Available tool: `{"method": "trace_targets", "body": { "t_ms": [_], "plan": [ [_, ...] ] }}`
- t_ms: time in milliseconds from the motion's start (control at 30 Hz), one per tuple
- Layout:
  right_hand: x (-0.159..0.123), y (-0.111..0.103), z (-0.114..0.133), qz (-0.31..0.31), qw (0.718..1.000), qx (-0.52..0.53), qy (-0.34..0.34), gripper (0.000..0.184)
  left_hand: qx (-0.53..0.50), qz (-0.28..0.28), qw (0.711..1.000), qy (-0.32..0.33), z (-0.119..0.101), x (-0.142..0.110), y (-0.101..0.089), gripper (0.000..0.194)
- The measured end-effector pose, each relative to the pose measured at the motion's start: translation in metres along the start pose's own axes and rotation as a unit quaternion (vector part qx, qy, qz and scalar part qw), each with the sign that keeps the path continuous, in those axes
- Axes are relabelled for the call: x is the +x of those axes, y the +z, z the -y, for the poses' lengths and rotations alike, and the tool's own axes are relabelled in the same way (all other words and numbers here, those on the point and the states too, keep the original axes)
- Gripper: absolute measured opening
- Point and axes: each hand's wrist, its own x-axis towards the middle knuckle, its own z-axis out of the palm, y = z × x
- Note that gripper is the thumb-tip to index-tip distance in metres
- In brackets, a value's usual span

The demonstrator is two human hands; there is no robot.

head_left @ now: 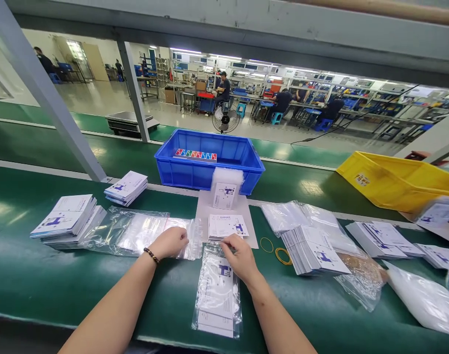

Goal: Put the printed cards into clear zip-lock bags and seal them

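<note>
My left hand, with a beaded bracelet at the wrist, rests over a pile of clear plastic bags. Its fingers are curled closed, and what they pinch, if anything, is hidden. At the mouth of a clear bag holding printed white leaflets, my right hand has thumb and finger pinched on the top edge. This bag lies flat in front of me. Just behind it, a small stack of leaflets sits on a pale sheet. Further back, another leaflet leans upright against a white bundle.
Leaflet stacks stand at left; a banded stack and filled plastic bags lie at right. Yellow rubber bands are near my right hand. Behind are a blue bin and a yellow bin. People sit in the background.
</note>
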Motion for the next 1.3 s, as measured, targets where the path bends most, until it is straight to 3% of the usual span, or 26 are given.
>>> {"method": "trace_targets", "body": {
  "t_ms": [133,200,267,367,467,533,633,800,933,1033,1100,1200,1300],
  "plan": [
    [-0.002,0.019,0.005,0.066,0.969,0.191,0.144,0.024,-0.16,0.083,0.983,0.033,-0.013,-0.003,0.006,0.024],
    [-0.001,0.026,0.007,0.065,0.957,0.208,0.192,0.029,-0.186,0.114,0.976,0.025,-0.019,-0.006,0.014,0.025],
    [-0.001,0.029,0.007,0.034,0.975,0.137,0.172,0.024,-0.166,0.088,0.982,0.019,-0.025,-0.009,0.023,0.029],
    [-0.003,0.028,0.008,0.015,0.997,-0.009,0.07,0.026,-0.179,0.025,0.982,0.052,-0.031,-0.012,0.033,0.034],
    [-0.006,0.029,0.01,0.043,0.994,-0.098,-0.012,0.032,-0.246,0.02,0.964,0.094,-0.036,-0.013,0.04,0.033],
    [-0.008,0.029,0.013,0.048,0.991,-0.115,-0.041,0.035,-0.279,0.017,0.956,0.086,-0.037,-0.013,0.044,0.033],
    [-0.01,0.027,0.018,0.053,0.995,-0.077,-0.043,0.034,-0.329,0.014,0.944,0.04,-0.037,-0.012,0.047,0.032],
    [-0.007,0.019,0.018,0.049,0.998,0.01,0.044,0.015,-0.403,0.023,0.915,0.003,-0.04,-0.011,0.046,0.022],
    [-0.006,0.017,0.013,0.061,0.995,0.048,0.064,0.024,-0.421,0.073,0.904,0.007,-0.039,-0.011,0.047,0.02],
    [-0.006,0.021,0.01,0.059,0.997,-0.022,0.043,0.027,-0.388,0.108,0.915,0.017,-0.037,-0.011,0.05,0.023],
    [-0.007,0.024,0.007,0.043,0.994,-0.104,0.013,0.024,-0.339,0.098,0.935,0.037,-0.036,-0.011,0.052,0.023],
    [-0.005,0.026,0.002,-0.026,0.978,-0.206,-0.018,0.025,-0.294,0.072,0.951,0.058,-0.035,-0.01,0.055,0.022],
    [-0.005,0.023,0.001,-0.08,0.968,-0.229,-0.062,0.023,-0.317,0.086,0.944,0.034,-0.033,-0.008,0.056,0.023]
  ]
}}
